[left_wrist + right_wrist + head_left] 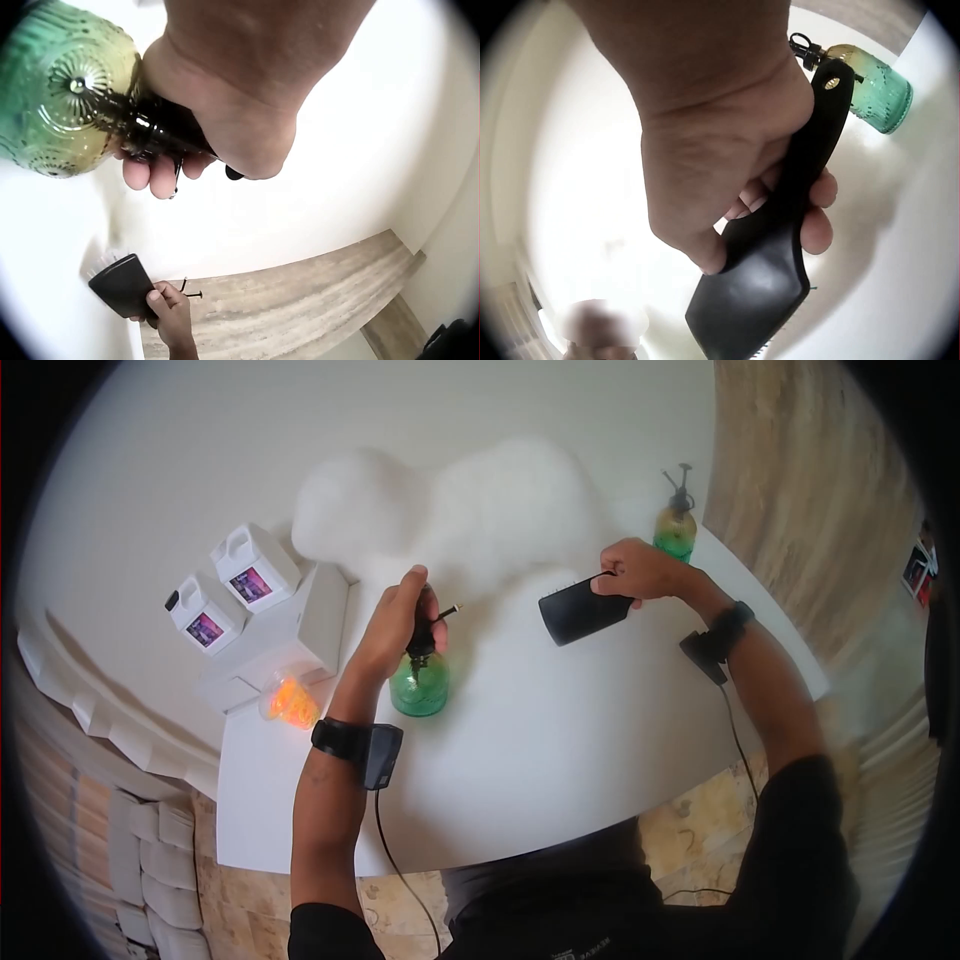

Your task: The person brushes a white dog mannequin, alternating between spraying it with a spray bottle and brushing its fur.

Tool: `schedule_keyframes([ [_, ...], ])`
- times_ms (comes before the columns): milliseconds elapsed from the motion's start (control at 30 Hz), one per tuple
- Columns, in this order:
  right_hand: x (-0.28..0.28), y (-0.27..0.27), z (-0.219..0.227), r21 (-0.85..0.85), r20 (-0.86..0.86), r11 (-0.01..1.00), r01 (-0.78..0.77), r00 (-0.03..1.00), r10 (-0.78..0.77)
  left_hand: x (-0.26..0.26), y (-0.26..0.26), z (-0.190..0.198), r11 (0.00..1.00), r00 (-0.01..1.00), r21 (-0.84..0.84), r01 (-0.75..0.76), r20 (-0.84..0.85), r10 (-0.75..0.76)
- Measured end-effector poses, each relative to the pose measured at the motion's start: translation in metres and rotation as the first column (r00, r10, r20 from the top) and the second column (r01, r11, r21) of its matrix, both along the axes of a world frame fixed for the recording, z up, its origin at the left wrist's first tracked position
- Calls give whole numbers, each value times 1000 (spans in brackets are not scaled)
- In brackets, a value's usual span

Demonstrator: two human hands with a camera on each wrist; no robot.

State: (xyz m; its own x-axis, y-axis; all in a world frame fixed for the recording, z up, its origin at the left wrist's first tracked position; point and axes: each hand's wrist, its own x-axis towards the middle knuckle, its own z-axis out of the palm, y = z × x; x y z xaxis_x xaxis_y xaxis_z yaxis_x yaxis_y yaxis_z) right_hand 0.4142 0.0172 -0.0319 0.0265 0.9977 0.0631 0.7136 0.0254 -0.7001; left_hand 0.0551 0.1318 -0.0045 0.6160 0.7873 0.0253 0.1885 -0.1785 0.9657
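My left hand (396, 622) grips a green glass spray bottle (420, 690) by its black pump top, the thumb over the head and fingers curled round the neck. Its thin nozzle points to the right. A black paddle hairbrush (580, 614) is in my right hand (640, 570), held by the handle with its smooth back toward me. Clear bristles (111, 261) show along the far side in the left wrist view. Beyond both hands lies a large white fluffy mass (520, 495), rounded in two lobes.
A second spray bottle (675, 535), amber to green, stands at the table's right edge. To the left, two white jugs (250, 568) with purple labels sit on a white box (290, 635). Beside it is a clear cup (290, 703) of bright orange pieces. Cables hang from both wrist cameras.
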Motion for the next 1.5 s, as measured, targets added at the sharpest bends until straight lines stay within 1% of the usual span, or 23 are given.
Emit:
schedule_keyframes([
  [67,-3,-1,6,-30,49,999,-15,999,17,0,1,1,1000,1000,24,-13,15,13],
  [100,-5,3,13,23,-54,999,27,998,-25,2,2,1,1000,1000,25,-13,13,13],
  [133,-10,8,21,72,-157,995,74,986,-62,6,5,1,999,994,34,-38,99,35],
  [167,-16,14,30,170,-228,980,108,971,-67,11,5,3,997,981,40,-64,184,55],
  [200,-20,18,39,215,-387,969,119,922,-27,17,4,5,997,982,41,-63,183,54],
  [267,-28,37,47,391,-512,896,212,858,20,28,0,10,986,902,-41,-162,398,165],
  [367,-38,48,58,456,-562,838,300,827,10,40,-2,11,978,851,-72,-198,482,208],
  [467,-42,53,52,366,-532,882,296,844,-62,41,-4,10,970,814,-79,-231,530,237],
  [533,-44,54,37,380,-488,879,287,870,-73,38,-3,8,981,848,-117,-152,495,190],
  [600,-47,41,25,317,-436,915,250,895,-93,34,-4,4,983,870,-124,-137,460,180],
  [667,-40,33,10,330,-278,936,124,960,-29,29,-3,-1,983,890,-134,-123,424,169],
  [767,-33,18,0,75,-113,996,41,993,-32,23,-2,-4,990,937,-96,-102,325,128],
  [833,-28,12,5,30,-106,999,21,994,-17,20,-3,-1,995,975,-98,-30,216,51],
  [867,-26,10,8,-14,-100,1000,-2,995,1,21,-5,2,995,975,-99,-30,216,50],
  [933,-20,14,17,9,-87,998,56,995,-55,25,-9,5,997,988,-76,-7,156,19],
  [1000,-11,17,30,214,-390,967,136,920,-43,34,-6,7,998,980,-60,-3,200,15],
  [1067,-6,25,41,337,-601,918,208,798,39,51,-8,13,999,971,-42,5,241,6],
  [1133,-2,33,56,393,-597,888,240,801,48,69,-14,23,994,908,-45,-98,404,108],
  [1167,-1,36,59,414,-591,873,258,805,43,78,-14,28,993,887,-74,-90,447,114],
  [1267,9,48,61,437,-554,848,301,833,-10,99,-15,39,991,865,-87,-105,483,134],
  [1400,19,42,43,428,-447,855,294,891,-83,106,-17,38,994,905,-75,-79,413,103],
  [1467,21,32,29,366,-442,896,252,894,-70,99,-16,27,996,925,-60,-72,369,90],
  [1500,23,23,22,298,-371,922,247,920,-127,94,-15,21,997,942,-46,-66,327,77],
])
